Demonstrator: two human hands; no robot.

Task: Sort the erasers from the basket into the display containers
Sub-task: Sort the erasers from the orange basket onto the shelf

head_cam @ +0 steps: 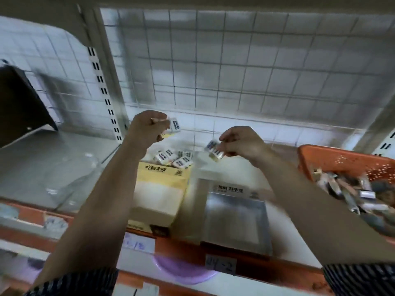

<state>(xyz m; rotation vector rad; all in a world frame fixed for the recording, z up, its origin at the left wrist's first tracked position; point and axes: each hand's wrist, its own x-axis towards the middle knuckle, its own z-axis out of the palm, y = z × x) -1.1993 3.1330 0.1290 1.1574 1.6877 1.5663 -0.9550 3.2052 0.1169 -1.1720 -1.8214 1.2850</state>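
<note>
My left hand (147, 128) holds a white eraser (174, 126) with a dark label above the yellow display box (162, 189), and something yellowish shows under its fingers. Several similar erasers (171, 158) lie piled at the back of that box. My right hand (241, 144) pinches another white eraser (213, 150) over the gap between the yellow box and the grey display box (235, 212). The orange basket (333, 159) stands at the right, with mixed erasers (352, 193) in it.
Both boxes stand on a white shelf with an orange front rail (177, 248) and paper labels. A wire grid back panel (235, 71) rises behind. A clear plastic container (74, 180) sits left of the yellow box. A dark bracket (21, 103) hangs at far left.
</note>
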